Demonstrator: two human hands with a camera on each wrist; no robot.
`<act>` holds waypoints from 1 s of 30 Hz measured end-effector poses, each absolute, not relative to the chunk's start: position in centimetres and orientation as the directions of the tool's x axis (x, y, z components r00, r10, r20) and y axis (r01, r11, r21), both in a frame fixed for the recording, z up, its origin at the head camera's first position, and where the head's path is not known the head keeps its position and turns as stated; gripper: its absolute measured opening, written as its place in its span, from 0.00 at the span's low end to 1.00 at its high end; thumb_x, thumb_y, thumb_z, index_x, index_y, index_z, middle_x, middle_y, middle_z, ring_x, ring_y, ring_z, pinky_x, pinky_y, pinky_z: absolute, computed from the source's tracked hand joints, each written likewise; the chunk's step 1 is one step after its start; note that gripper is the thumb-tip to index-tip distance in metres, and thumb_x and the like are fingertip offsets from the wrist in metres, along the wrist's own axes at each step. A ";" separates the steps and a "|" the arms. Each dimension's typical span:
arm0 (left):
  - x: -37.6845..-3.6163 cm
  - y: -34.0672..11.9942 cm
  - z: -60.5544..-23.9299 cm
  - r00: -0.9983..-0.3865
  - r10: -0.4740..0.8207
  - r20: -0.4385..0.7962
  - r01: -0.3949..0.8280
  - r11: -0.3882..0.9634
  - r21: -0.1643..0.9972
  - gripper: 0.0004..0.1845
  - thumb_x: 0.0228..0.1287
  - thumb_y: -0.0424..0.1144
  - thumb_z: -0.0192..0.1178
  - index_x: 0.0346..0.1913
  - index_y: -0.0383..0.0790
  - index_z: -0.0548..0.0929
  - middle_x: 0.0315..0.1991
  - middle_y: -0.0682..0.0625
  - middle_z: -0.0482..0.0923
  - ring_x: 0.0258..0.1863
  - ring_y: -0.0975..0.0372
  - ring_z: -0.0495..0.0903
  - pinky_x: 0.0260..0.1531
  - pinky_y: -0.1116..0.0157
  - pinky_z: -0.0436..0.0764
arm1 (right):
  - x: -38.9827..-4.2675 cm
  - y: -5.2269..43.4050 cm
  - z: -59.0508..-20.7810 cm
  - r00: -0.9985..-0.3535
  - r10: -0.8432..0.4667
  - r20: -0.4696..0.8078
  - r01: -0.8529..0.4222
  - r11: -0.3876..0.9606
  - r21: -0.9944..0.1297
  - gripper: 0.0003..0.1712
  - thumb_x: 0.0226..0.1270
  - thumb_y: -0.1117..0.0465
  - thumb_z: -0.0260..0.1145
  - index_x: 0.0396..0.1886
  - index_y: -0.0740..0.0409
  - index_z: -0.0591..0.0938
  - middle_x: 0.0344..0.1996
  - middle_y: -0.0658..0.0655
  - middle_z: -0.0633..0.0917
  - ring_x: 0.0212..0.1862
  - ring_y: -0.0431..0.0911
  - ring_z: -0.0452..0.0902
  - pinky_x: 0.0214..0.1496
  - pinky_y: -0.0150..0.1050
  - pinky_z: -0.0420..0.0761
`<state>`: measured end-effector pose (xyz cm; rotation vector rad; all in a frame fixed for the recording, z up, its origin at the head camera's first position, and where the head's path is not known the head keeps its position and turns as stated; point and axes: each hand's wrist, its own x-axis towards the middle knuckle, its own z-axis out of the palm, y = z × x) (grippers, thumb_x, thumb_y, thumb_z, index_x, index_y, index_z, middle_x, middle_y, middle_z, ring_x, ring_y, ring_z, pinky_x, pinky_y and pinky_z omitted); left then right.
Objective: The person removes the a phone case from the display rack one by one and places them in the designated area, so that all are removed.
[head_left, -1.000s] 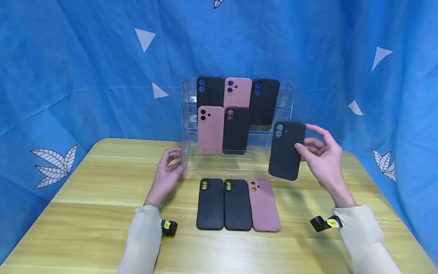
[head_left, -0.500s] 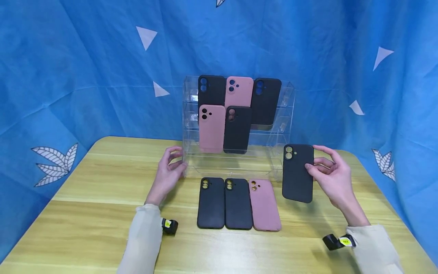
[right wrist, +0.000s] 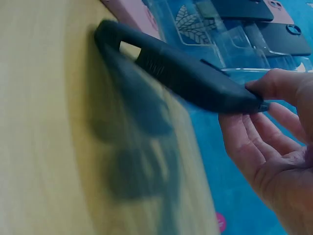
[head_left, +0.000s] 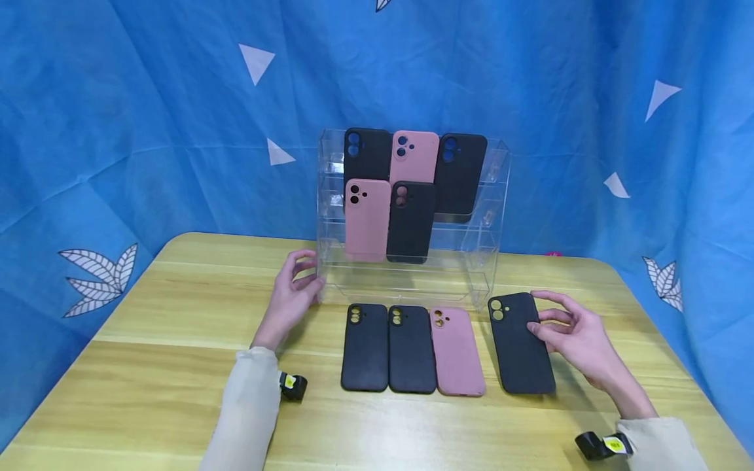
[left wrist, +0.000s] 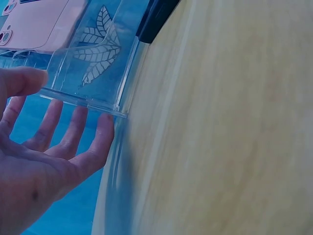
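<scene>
My right hand (head_left: 580,337) pinches a black phone case (head_left: 521,347) by its upper right edge, thumb on its back and fingers behind. The case leans, its lower end close over the table, just right of the pink case in the row. In the right wrist view the black case (right wrist: 181,71) shows edge-on, thumb on one face and fingers on the other. My left hand (head_left: 292,288) holds the left side of a clear display stand (head_left: 406,278). In the left wrist view its thumb (left wrist: 29,81) overlaps the panel's edge, with fingertips against the side.
Two black phone cases (head_left: 365,347) and a pink case (head_left: 458,353) lie side by side on the wooden table (head_left: 177,327). Several black and pink cases stand in the stand's two upper rows, including a pink case (head_left: 366,226). A blue curtain (head_left: 177,98) hangs behind.
My right hand has brought the black phone case down and right from beside the stand, toward the table, tilting it. The left hand has stayed at the stand's side.
</scene>
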<state>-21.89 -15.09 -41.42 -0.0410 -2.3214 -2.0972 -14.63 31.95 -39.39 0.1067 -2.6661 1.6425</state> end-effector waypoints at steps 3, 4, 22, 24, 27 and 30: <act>-22.0 -15.1 -41.4 -1.000 0.009 0.028 0.029 0.102 0.994 0.28 0.71 0.27 0.57 0.70 0.47 0.66 0.71 0.41 0.67 0.69 0.43 0.73 0.43 0.58 0.86 | -14.6 32.0 -39.6 -0.998 -0.055 -0.013 -0.014 0.472 -0.881 0.34 0.69 0.63 0.70 0.73 0.54 0.70 0.39 0.39 0.85 0.37 0.35 0.87 0.32 0.36 0.86; -22.0 -15.1 -41.4 -1.000 0.008 0.029 0.030 0.101 0.994 0.28 0.71 0.27 0.57 0.70 0.47 0.66 0.71 0.41 0.67 0.69 0.43 0.73 0.43 0.58 0.86 | -14.6 32.0 -39.7 -0.998 -0.055 -0.031 0.001 0.476 -0.880 0.35 0.70 0.62 0.70 0.73 0.56 0.69 0.40 0.41 0.85 0.37 0.34 0.87 0.33 0.37 0.87; -22.0 -15.1 -41.5 -0.999 0.034 0.025 0.028 0.109 0.994 0.28 0.71 0.27 0.57 0.70 0.49 0.65 0.70 0.40 0.67 0.69 0.42 0.73 0.45 0.55 0.87 | -14.7 31.0 -41.5 -0.991 -0.086 -0.101 0.019 0.662 -0.750 0.34 0.67 0.59 0.73 0.69 0.66 0.73 0.49 0.70 0.86 0.33 0.37 0.86 0.27 0.41 0.87; -22.0 -15.1 -41.5 -0.999 0.037 0.026 0.030 0.108 0.994 0.28 0.71 0.27 0.57 0.70 0.48 0.65 0.70 0.40 0.66 0.69 0.42 0.73 0.44 0.56 0.87 | -14.7 30.9 -41.5 -0.991 -0.083 -0.109 0.027 0.660 -0.750 0.34 0.67 0.59 0.72 0.69 0.66 0.73 0.50 0.70 0.86 0.33 0.38 0.86 0.27 0.41 0.87; -22.0 -15.2 -41.4 -0.999 0.038 0.027 0.031 0.107 0.994 0.28 0.71 0.27 0.57 0.70 0.47 0.65 0.70 0.40 0.66 0.69 0.41 0.73 0.44 0.57 0.87 | -14.8 30.7 -41.5 -0.989 -0.087 -0.122 0.037 0.651 -0.759 0.35 0.68 0.58 0.72 0.69 0.66 0.73 0.50 0.70 0.85 0.34 0.39 0.87 0.28 0.41 0.87; -22.0 -15.2 -41.4 -0.999 0.039 0.021 0.025 0.105 0.994 0.28 0.71 0.27 0.57 0.70 0.48 0.65 0.70 0.40 0.66 0.69 0.41 0.73 0.45 0.56 0.87 | -14.9 30.5 -41.5 -0.987 -0.088 -0.132 0.045 0.644 -0.764 0.35 0.67 0.57 0.73 0.70 0.66 0.72 0.50 0.70 0.85 0.36 0.39 0.88 0.29 0.41 0.88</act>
